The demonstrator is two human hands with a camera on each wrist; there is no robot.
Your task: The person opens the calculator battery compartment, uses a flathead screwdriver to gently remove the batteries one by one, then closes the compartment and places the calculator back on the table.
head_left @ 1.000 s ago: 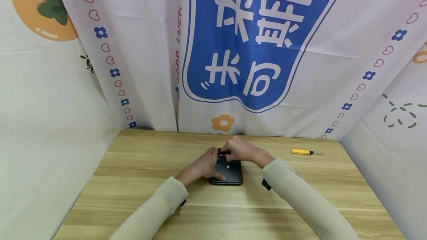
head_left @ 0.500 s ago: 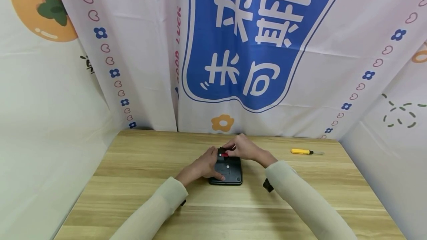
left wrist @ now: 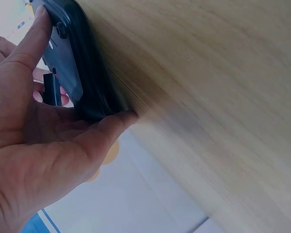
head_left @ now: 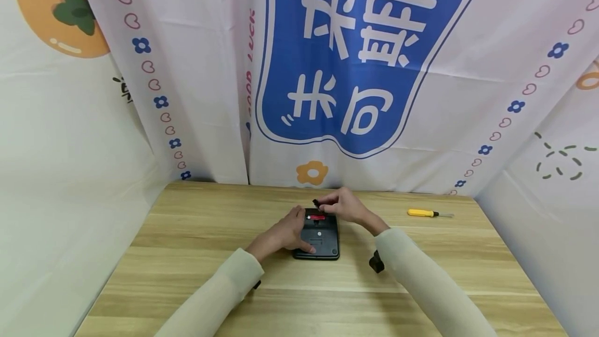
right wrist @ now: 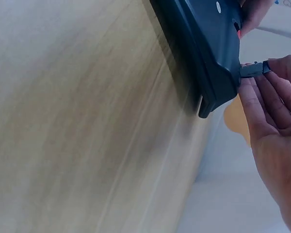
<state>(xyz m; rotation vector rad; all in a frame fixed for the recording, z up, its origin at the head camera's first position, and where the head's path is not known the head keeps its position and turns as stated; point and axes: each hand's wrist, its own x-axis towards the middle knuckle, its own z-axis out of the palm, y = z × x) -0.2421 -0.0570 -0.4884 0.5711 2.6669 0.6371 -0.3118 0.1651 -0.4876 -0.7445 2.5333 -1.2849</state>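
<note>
A black calculator (head_left: pixel 324 246) lies face down on the wooden table, its battery compartment uncovered. Inside sits a red battery (head_left: pixel 316 217). My left hand (head_left: pixel 284 232) grips the calculator from the left, thumb at the near part and fingers at the far end; the left wrist view shows the fingers spread across the calculator (left wrist: pixel 89 73). Just beyond the far edge, my right hand (head_left: pixel 347 207) pinches a small black battery cover (head_left: pixel 315 203) between thumb and fingers. In the right wrist view the cover (right wrist: pixel 252 71) stands at the calculator's end (right wrist: pixel 211 53).
A yellow-handled screwdriver (head_left: pixel 423 213) lies at the back right of the wooden table (head_left: pixel 210 222). Behind the table hangs a printed white cloth (head_left: pixel 210 134), with more cloth at both sides.
My right hand has lifted the battery cover off the calculator and moved it slightly away and up, exposing the red battery. My left hand has stayed in place.
</note>
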